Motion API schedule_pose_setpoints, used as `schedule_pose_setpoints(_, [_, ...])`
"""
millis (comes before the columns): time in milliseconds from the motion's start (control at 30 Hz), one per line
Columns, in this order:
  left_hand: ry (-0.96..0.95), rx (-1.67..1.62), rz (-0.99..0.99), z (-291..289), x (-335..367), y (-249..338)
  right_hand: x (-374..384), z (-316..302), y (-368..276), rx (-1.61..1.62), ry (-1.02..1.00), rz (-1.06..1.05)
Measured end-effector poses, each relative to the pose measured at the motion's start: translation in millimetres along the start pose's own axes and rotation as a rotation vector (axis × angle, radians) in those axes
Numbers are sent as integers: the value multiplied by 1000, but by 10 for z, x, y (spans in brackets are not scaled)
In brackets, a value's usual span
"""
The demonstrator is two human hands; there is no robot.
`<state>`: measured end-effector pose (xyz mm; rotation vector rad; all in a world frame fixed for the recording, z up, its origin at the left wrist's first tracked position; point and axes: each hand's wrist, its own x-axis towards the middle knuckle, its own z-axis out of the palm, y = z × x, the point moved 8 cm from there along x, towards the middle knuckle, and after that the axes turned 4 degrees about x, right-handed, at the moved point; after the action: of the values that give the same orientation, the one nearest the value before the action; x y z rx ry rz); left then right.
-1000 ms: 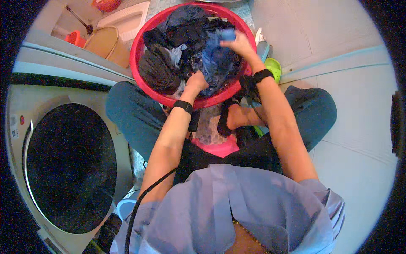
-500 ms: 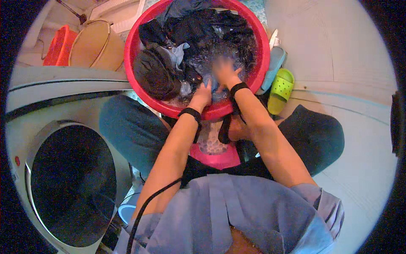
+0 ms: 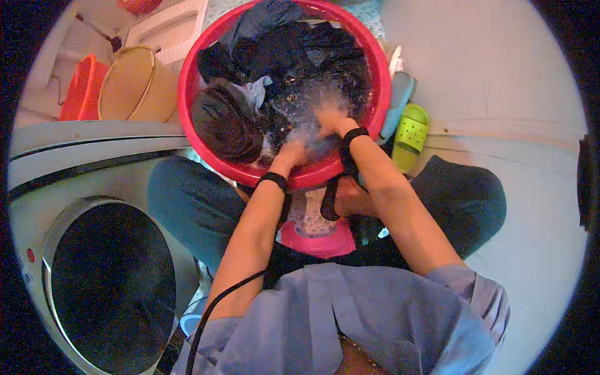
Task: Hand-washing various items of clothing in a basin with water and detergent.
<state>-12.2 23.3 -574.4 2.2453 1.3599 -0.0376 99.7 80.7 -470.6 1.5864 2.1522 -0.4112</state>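
A large red basin [image 3: 190,128] holds water and a heap of dark wet clothes [image 3: 284,53]. Both my hands are down in its near part, amid splashing water. My left hand [image 3: 292,152] is by the near rim, its fingers lost in the spray. Just to its right and farther in, my right hand [image 3: 332,119] is smeared by motion. Bluish wet cloth [image 3: 322,147] shows faintly between them; whether either hand grips it is hidden. A dark bunched garment [image 3: 226,122] lies at the basin's left, with a pale blue piece of cloth [image 3: 255,92] beside it.
Right of the basin lie a green clog [image 3: 412,128] and a blue slipper [image 3: 400,103] along the pale wall. A front-loading washing machine [image 3: 47,256] stands at left. Beyond it are an orange container [image 3: 84,87] and a tan oval bin [image 3: 128,81]. A pink stool [image 3: 315,242] is below me.
Spray has risen around both hands, hiding fingers that showed better before. My left hand has shifted down and left a little. The view has tilted slightly, so the basin sits lower.
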Motion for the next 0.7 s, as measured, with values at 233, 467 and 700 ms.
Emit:
schedule_pose_setpoints(233, [53, -340, -219, -1630, -245, 927, -713, -564, 120, 833, -213, -451])
schedule_pose_setpoints(467, [596, -627, 139, -3392, -272, 1612, -1517, -2049, 143, 954, 358, -661])
schedule_pose_setpoints(700, [669, -993, 265, -4593, -940, 2259, -2376, -3228, 51, 1018, 616, -681])
